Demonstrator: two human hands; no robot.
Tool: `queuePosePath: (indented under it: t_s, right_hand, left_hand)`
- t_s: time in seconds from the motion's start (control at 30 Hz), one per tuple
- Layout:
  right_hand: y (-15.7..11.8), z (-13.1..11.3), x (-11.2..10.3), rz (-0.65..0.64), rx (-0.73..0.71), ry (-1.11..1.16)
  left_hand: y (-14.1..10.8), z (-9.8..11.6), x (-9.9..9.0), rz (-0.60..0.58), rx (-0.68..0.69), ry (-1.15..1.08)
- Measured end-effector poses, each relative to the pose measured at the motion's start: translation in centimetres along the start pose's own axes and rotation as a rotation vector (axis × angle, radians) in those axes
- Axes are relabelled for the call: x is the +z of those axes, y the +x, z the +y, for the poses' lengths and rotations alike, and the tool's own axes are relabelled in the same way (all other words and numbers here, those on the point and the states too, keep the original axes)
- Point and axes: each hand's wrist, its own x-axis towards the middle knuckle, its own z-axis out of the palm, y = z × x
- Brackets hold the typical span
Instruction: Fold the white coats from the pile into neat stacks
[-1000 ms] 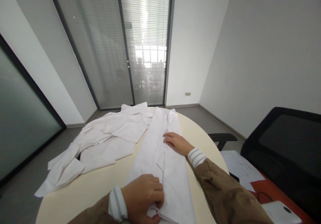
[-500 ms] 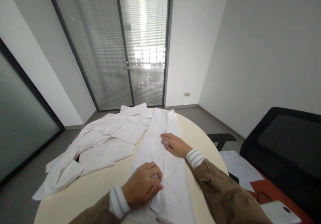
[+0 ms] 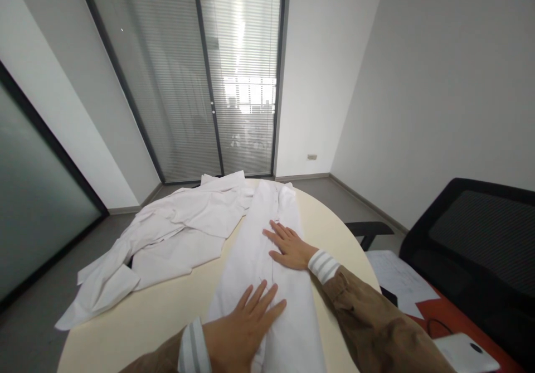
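Observation:
A white garment (image 3: pixel 246 250), folded into a long strip, lies lengthwise on the round cream table (image 3: pixel 167 311). My left hand (image 3: pixel 244 328) rests on its near part, palm down with the fingers spread. Farther up the strip, my right hand (image 3: pixel 290 246) lies flat on the cloth, its fingers also apart. Neither hand grips anything. To the left, a second white garment (image 3: pixel 179 228) is spread in loose wrinkles, one end reaching over the table's left edge.
At the right stands a black mesh chair (image 3: pixel 480 239) with an armrest by the table. Papers (image 3: pixel 397 278), a red surface (image 3: pixel 451 317) and a white device (image 3: pixel 466 353) are beside my right sleeve. Glass panels with blinds (image 3: pixel 242 83) stand behind the table.
Both hands have gone from curled fingers to spread fingers laid flat on the cloth. My left hand sits slightly nearer to me, and the strip's middle looks smoother.

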Motion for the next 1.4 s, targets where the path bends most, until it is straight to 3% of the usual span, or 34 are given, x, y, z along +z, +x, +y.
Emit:
queuePosePath:
  t_s: [0.1, 0.27, 0.43, 0.53, 0.63, 0.73, 0.83, 0.97, 1.23, 1.4]
  right_hand:
    - [-0.4, -0.5, -0.6, -0.057, 0.023, 0.037]
    - [-1.1, -1.7, -1.2, -0.148, 0.051, 0.074]
    - [-1.2, -1.2, -1.1, 0.026, -0.120, 0.173]
    - [-0.5, 1.0, -1.0, 0.279, -0.085, 0.303]
    - [0.4, 4.4, -1.0, 0.550, 0.220, 0.255]
    - [1.3, 8.2, -1.3, 0.681, 0.453, 0.206]
    - [2.3, 11.3, -1.5, 0.703, 0.599, 0.195]
    - [4.0, 13.6, -1.7, 0.685, 0.707, 0.166]
    - [7.1, 16.1, -2.0, 0.669, 0.614, 0.157]
    - [8.0, 17.4, -1.9, 0.729, 0.649, 0.140]
  left_hand:
    - [-0.3, 0.9, -0.6, -0.037, 0.048, -0.072]
    - [-0.2, 1.9, -3.6, 0.237, 0.004, -0.066]
    - [2.6, -0.1, -4.8, 0.260, 0.086, 0.140]
    - [3.9, -1.7, -4.2, 0.279, 0.141, 0.236]
    - [4.2, -2.8, -3.3, 0.257, 0.116, 0.259]
    - [3.9, -3.1, -3.1, 0.197, 0.081, 0.250]
    - [3.9, -3.0, -3.2, 0.160, 0.062, 0.244]
    - [4.0, -3.3, -3.3, 0.178, 0.085, 0.231]
    - [4.0, -3.9, -3.6, 0.170, 0.105, 0.177]
    - [4.0, -4.0, -3.8, 0.168, 0.112, 0.154]
